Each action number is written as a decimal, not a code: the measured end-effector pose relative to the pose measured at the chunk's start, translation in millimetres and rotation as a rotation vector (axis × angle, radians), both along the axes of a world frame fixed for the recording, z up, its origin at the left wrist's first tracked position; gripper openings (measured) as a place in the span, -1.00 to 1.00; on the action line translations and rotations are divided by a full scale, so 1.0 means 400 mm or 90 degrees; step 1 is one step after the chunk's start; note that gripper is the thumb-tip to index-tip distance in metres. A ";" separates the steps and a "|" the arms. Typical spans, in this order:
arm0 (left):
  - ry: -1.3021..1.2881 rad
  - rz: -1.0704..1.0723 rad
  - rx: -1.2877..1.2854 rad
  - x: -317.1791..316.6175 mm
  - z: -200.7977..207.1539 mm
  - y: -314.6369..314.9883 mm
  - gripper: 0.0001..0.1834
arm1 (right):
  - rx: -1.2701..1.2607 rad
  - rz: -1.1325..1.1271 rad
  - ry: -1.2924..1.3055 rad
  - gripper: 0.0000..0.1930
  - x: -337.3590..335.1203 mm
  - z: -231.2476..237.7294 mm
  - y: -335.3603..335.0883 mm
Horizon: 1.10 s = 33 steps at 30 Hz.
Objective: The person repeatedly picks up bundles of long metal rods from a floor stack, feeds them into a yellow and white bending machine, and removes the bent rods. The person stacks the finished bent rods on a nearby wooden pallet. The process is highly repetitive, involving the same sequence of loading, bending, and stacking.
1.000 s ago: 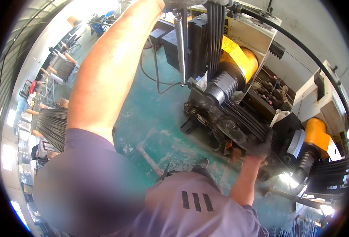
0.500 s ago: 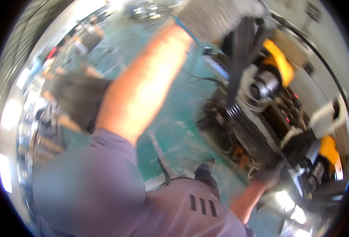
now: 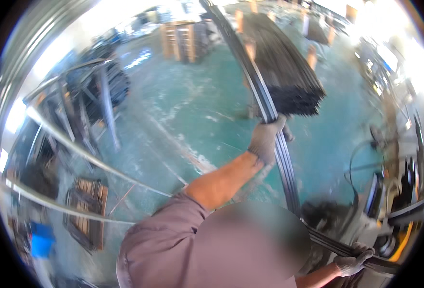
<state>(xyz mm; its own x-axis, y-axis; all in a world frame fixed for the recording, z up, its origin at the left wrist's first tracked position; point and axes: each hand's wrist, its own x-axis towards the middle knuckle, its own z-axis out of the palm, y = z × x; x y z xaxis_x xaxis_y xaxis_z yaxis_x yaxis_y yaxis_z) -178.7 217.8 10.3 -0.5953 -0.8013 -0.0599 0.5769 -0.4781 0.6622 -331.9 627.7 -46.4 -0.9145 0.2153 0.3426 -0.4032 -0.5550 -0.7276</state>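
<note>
A long, narrow bundle of dark metal strips [image 3: 286,168] crosses the view from the top middle down to the lower right. My left hand [image 3: 268,137], in a grey knit glove, is wrapped round it at arm's length in front. Farther back along the same bundle, my right hand [image 3: 355,260], also gloved, grips it at the lower right. Between my hands, a blurred patch covers part of the view. Just beyond my left hand lies a large stack of similar dark strips [image 3: 293,91], its near end showing many cut ends.
At the right stands machinery with a yellow part [image 3: 403,242] and a looping black hose [image 3: 351,165]. Metal racks [image 3: 104,103] fill the left, with a wooden pallet [image 3: 96,211] and a blue bin [image 3: 41,240]. Another pallet stack [image 3: 181,43] stands far back on the green floor.
My view has swung left, so the machine now sits at the lower right and the strip stack in front. Both hands have stayed on the strips, carrying them away from the machine.
</note>
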 end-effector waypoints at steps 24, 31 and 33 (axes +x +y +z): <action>0.302 0.730 0.253 1.032 -0.232 -0.430 -0.80 | 0.573 0.342 0.685 -0.54 0.715 0.767 -1.456; -0.265 1.015 -0.156 1.384 -0.514 -0.408 -0.64 | 0.337 0.543 0.922 -0.33 1.025 0.526 -1.480; 0.275 0.861 0.104 1.289 -0.453 -0.378 -0.61 | 0.349 0.734 0.982 -0.29 0.960 0.366 -1.547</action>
<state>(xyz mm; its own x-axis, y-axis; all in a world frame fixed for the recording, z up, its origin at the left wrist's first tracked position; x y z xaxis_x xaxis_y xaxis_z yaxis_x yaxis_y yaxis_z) 336.9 66.4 -171.0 0.6131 -0.7589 -0.2196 0.7811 0.5407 0.3123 52.2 9.0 100.1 0.5534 -0.5307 0.6419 -0.4221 -0.8431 -0.3332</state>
